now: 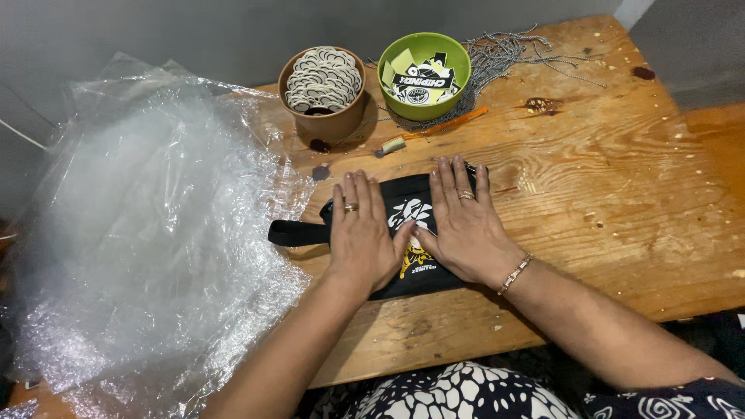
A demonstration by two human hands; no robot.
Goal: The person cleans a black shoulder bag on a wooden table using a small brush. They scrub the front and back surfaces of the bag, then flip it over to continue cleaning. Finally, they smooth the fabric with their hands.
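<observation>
While flat, hands [411, 233] press black pouch [407, 213].

A small black fabric pouch [409, 211] lies flat on a wooden table, near its front edge and about midway across. It bears a white and yellow printed design on its upper face. A black strap loop sticks out from its left end. Both hands press flat on it.

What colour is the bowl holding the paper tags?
Bright green bowl, seen best in the head view, beside the brown pot.
</observation>
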